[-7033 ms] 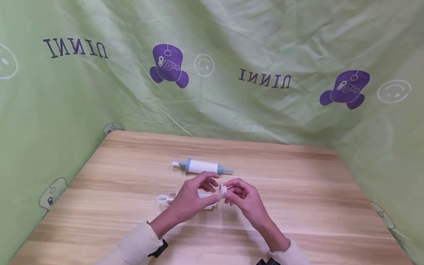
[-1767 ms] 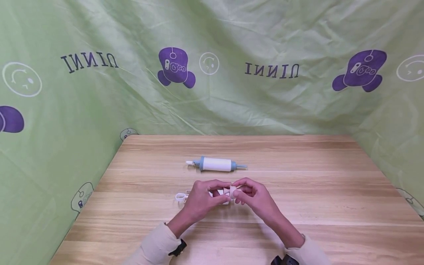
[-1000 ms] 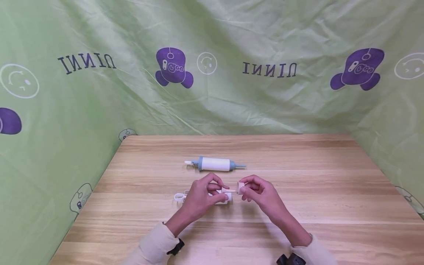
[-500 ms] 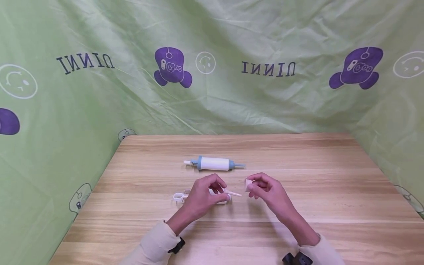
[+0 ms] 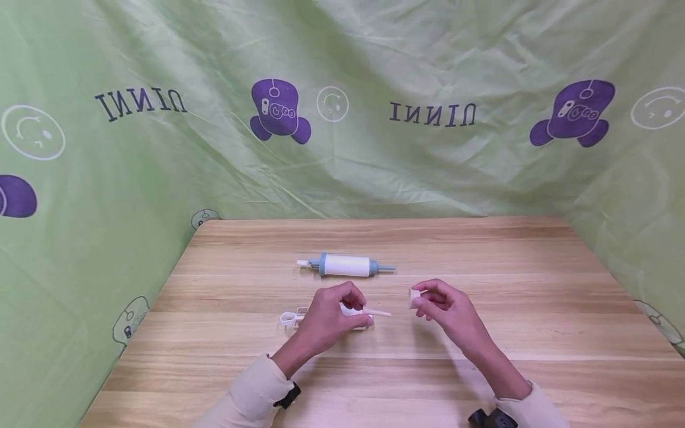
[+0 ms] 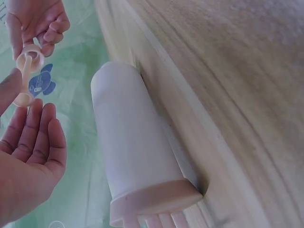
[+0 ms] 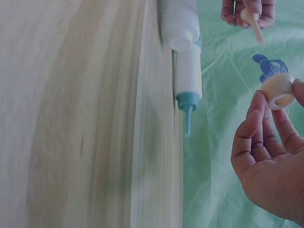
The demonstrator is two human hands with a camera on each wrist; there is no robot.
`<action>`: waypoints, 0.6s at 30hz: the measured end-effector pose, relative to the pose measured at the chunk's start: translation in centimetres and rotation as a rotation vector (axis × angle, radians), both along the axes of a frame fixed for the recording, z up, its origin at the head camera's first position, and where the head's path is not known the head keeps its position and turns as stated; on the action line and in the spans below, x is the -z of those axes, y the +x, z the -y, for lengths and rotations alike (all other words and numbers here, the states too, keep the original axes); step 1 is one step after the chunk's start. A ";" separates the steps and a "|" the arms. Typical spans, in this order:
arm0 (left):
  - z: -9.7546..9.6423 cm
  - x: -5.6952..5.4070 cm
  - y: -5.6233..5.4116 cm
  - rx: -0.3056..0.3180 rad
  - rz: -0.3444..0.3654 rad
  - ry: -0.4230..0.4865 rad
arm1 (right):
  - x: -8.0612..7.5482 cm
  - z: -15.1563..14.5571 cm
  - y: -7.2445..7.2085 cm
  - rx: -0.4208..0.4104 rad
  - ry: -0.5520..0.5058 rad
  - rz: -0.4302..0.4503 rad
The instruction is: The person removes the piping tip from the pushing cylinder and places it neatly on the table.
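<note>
In the head view my left hand [image 5: 327,316] pinches a small pale nozzle [image 5: 380,312] by its flared base, its thin spout pointing right. My right hand [image 5: 448,304] holds a short white ring-shaped cap [image 5: 414,299] between thumb and fingertips. A gap separates cap and spout. The right wrist view shows the hole through the cap [image 7: 280,90]. Under my left hand lies a white plunger-type tube, its looped handle [image 5: 288,319] sticking out to the left. My hand hides much of it from above, while the left wrist view shows its smooth barrel [image 6: 133,133].
Farther back on the wooden table [image 5: 481,267] lies a second tube, white with blue ends [image 5: 346,265] and a thin blue nozzle pointing right. Green printed cloth [image 5: 353,166] hangs behind the table and along both sides.
My right hand has drawn the cap off to the right, away from the nozzle it surrounded earlier. My left hand has stayed nearly in place, and the nozzle's spout is now exposed.
</note>
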State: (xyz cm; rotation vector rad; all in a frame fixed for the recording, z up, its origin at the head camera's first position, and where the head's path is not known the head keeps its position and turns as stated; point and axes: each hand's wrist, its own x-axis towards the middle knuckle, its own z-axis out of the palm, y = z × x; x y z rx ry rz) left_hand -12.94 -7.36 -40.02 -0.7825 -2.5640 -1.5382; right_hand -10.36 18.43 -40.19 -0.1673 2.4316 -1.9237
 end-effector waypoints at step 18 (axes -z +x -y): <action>-1.7 -1.2 -1.3 0.106 0.143 -0.187 | 0.0 -1.8 -0.2 0.023 0.398 -0.148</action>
